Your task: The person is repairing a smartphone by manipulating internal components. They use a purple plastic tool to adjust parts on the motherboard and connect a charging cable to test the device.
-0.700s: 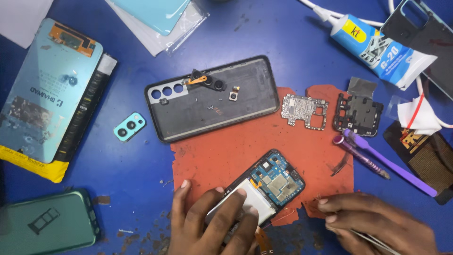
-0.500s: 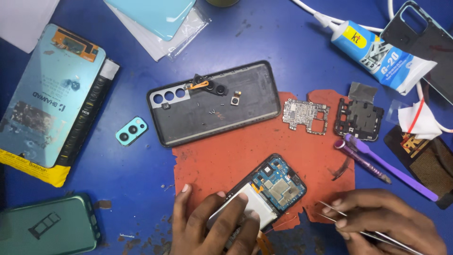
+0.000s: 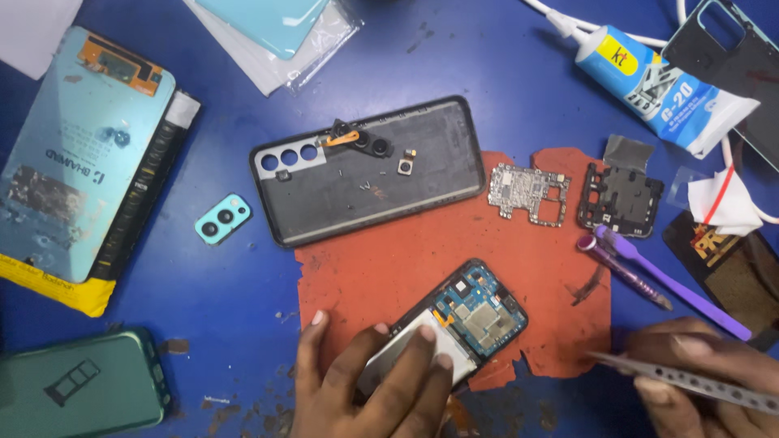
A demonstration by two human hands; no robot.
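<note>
My left hand (image 3: pixel 369 381) presses down on an opened phone (image 3: pixel 475 312) at the bottom middle, fingers spread over its white battery, the blue circuit board left bare. My right hand (image 3: pixel 702 373) at the bottom right grips metal tweezers (image 3: pixel 690 380) whose tip points left toward the phone, a short gap away. The phone lies on a torn red mat (image 3: pixel 414 268). Above it rests a dark back cover (image 3: pixel 369 166) with loose camera parts on it.
A bare circuit board (image 3: pixel 529 193) and black frame piece (image 3: pixel 621 199) lie right of the cover, with purple pry tools (image 3: pixel 657 272) below. A glue tube (image 3: pixel 661 89) is top right. A teal camera bezel (image 3: pixel 221 219), boxed back panel (image 3: pixel 77 154) and green phone case (image 3: pixel 81 385) sit left.
My right hand has drawn back to the right with the tweezers, away from the opened phone. My left hand stays on the battery.
</note>
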